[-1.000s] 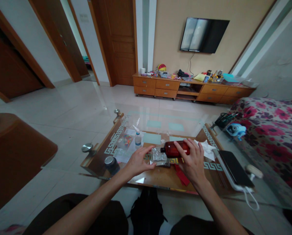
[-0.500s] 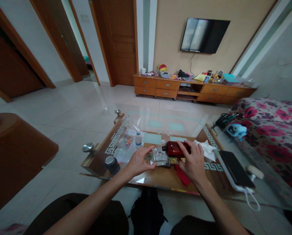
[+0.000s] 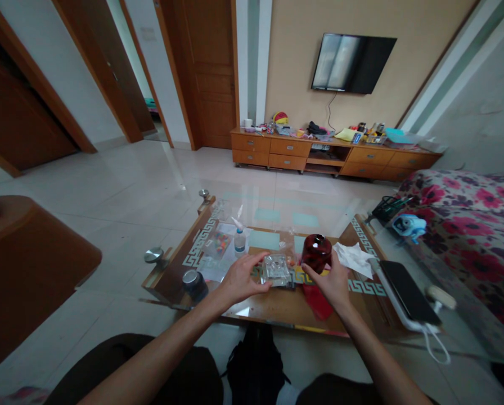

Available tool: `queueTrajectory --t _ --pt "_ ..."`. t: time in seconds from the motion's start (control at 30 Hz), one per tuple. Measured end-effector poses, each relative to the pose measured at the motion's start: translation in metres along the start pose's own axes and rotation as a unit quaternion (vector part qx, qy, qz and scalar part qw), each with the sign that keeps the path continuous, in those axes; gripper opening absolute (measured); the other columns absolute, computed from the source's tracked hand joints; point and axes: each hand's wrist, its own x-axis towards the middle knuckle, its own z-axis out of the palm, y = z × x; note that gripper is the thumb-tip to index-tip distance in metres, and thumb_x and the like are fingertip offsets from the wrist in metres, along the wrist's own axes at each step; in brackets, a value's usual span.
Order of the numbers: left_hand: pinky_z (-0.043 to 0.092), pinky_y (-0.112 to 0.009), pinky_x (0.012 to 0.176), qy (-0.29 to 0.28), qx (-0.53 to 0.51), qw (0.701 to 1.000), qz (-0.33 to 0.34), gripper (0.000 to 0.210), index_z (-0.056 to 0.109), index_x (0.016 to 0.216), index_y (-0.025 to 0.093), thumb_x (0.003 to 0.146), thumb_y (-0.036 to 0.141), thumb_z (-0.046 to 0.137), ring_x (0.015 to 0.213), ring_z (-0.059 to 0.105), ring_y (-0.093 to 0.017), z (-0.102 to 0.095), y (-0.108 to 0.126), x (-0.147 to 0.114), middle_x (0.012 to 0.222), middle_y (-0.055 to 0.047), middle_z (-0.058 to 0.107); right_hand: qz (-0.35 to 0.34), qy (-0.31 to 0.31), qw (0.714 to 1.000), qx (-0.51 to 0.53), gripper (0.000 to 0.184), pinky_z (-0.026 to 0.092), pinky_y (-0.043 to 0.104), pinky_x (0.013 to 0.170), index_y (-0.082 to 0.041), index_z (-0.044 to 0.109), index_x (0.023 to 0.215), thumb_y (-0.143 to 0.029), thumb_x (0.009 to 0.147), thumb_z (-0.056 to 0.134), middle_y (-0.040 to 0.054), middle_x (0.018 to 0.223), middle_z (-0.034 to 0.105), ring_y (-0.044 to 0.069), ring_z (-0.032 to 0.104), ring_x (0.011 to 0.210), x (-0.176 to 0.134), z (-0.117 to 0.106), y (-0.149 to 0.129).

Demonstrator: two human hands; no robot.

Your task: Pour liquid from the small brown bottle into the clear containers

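My left hand (image 3: 246, 277) grips the left side of a clear, square glass piece (image 3: 276, 268), thumb below and fingers above. What it is for I cannot make out. Just to the right, my right hand (image 3: 332, 280) is closed round a dark red bottle (image 3: 316, 253), whose uncapped-looking neck points upward. The bottle and the glass piece are apart. Beneath the right hand lies a red cloth or paper piece (image 3: 317, 302). A small clear bottle with a white pointed tip (image 3: 239, 241) stands beyond my left hand.
A dark lidded jar (image 3: 194, 284) stands at the left of the glass table (image 3: 252, 310). Crumpled white tissue (image 3: 354, 259) and a black phone (image 3: 409, 291) on a white block with a cable lie to the right. A blue toy-like object (image 3: 409, 225) sits near the flowered sofa (image 3: 463, 236).
The red bottle has gone from lying sideways, neck toward the glass piece, to upright and a little to the right. My left hand and the glass piece stay nearly in place.
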Motion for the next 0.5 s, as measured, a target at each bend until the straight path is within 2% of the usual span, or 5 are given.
queueTrajectory --t 0.2,0.33,0.5 --pt "0.052 -0.046 0.105 0.001 0.014 1.0 -0.002 0.077 0.058 0.146 0.031 0.075 0.037 0.086 0.118 0.067 -0.028 0.0 -0.002 -0.002 0.134 -0.005 0.07 0.072 0.006 0.992 0.099 0.074 0.06 0.047 0.084 -0.02 0.055 0.136 -0.055 0.077 0.084 0.014 0.119 0.07 0.03 0.07 0.097 0.001 0.008 0.015" --pt "0.052 -0.046 0.107 0.001 0.012 1.0 0.002 0.078 0.058 0.147 0.03 0.075 0.037 0.087 0.119 0.066 -0.028 0.002 -0.003 -0.003 0.134 -0.006 0.07 0.07 -0.003 0.99 0.125 0.078 0.06 0.048 0.087 -0.02 0.051 0.14 -0.052 0.076 0.085 0.0157 0.125 0.068 0.031 0.069 0.104 0.002 0.011 0.021" --pt "0.053 -0.047 0.106 -0.001 0.021 1.0 -0.006 0.078 0.059 0.147 0.03 0.075 0.039 0.086 0.119 0.067 -0.029 0.001 0.002 -0.004 0.134 -0.007 0.07 0.06 -0.01 0.992 0.111 0.073 0.058 0.05 0.089 -0.02 0.052 0.135 -0.051 0.077 0.082 0.014 0.121 0.07 0.03 0.07 0.101 0.001 0.009 0.025"
